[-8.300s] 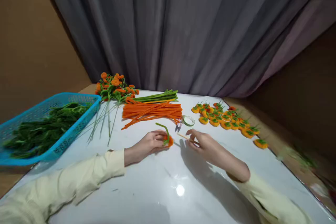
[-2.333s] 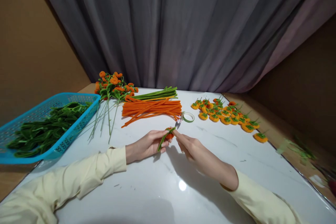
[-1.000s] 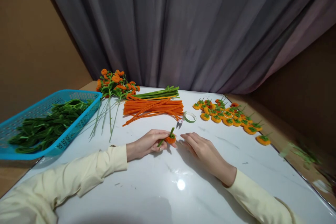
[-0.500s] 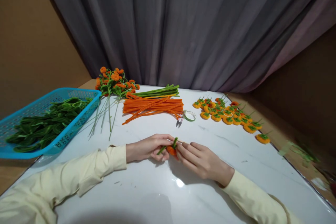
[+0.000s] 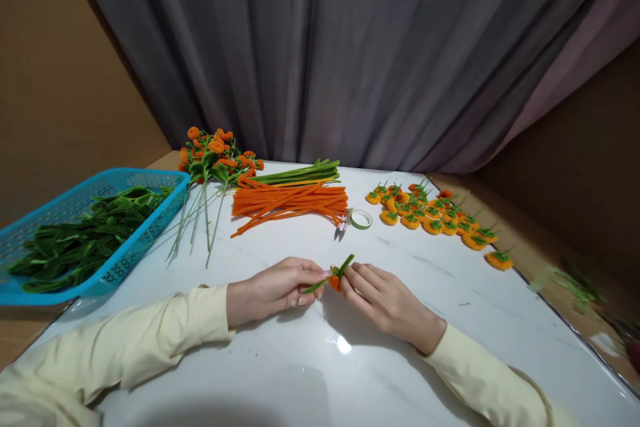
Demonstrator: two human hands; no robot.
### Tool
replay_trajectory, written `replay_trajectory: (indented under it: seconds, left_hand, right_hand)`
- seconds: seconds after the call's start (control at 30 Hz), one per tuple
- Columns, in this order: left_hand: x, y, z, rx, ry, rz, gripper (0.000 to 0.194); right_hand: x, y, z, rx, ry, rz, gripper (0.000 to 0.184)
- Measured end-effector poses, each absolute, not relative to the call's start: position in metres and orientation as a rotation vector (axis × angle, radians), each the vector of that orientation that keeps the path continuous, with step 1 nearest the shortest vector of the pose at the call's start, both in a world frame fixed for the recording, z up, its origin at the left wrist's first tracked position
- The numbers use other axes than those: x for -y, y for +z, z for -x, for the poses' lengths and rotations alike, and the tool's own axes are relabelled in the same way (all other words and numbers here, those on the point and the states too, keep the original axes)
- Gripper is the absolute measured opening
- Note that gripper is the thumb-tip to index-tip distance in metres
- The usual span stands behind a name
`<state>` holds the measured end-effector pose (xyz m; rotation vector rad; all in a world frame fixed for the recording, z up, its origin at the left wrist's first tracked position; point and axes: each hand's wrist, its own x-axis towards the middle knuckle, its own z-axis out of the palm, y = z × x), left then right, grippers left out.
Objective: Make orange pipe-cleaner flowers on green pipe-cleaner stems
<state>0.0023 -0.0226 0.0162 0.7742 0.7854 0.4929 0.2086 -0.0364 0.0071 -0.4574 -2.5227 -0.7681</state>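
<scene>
My left hand (image 5: 273,289) and my right hand (image 5: 383,295) meet over the middle of the white table (image 5: 350,373). Between their fingertips they hold a small orange pipe-cleaner pumpkin (image 5: 335,280) with a green pipe-cleaner stem (image 5: 345,263) running through it. The stem's lower end sticks out toward my left fingers and its upper end points up and to the right. Both hands rest on the table top.
A blue basket (image 5: 115,263) of green leaves stands at the left. Behind are finished orange flowers on stems (image 5: 215,157), orange pipe cleaners (image 5: 290,203), green pipe cleaners (image 5: 300,175), a tape roll (image 5: 361,219), snips (image 5: 343,225) and several finished pumpkins (image 5: 435,220). A grey curtain hangs behind.
My hands have drawn nearer to me and closed together on the pumpkin. The green stem, once a loose curl, now runs through the orange piece and tilts up to the right.
</scene>
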Motion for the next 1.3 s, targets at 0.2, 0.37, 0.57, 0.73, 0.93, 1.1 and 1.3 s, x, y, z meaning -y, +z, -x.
replay_trajectory:
  seconds: [0.2,0.37,0.57,0.73,0.93,1.1,1.3]
  left_hand:
    - [0.029,-0.003,-0.006,-0.602,0.443,-0.513,0.018]
    - [0.027,-0.003,-0.008,-0.5,0.461,-0.5,0.016]
    - [0.024,0.001,-0.007,-0.532,0.483,-0.515,0.016]
    - [0.019,-0.006,-0.003,-0.546,0.493,-0.524,0.014]
    - [0.018,-0.007,-0.001,-0.46,0.454,-0.553,0.013]
    - [0.021,-0.009,0.0,-0.403,0.468,-0.544,0.014]
    - [0.022,-0.006,0.001,-0.462,0.434,-0.603,0.021]
  right_hand:
    - [0.04,0.011,-0.207,2.471,-0.746,0.463,0.021]
    - [0.042,0.015,-0.202,2.488,-0.806,0.452,0.022]
    - [0.039,0.014,-0.206,2.514,-0.585,0.444,0.022]
    - [0.037,0.014,-0.211,2.482,-0.413,0.445,0.025]
    - [0.038,0.015,-0.212,2.431,-0.315,0.465,0.027]
    - [0.039,0.016,-0.215,2.48,-0.501,0.403,0.03]
    - [0.038,0.015,-0.213,2.521,-0.553,0.368,0.027]
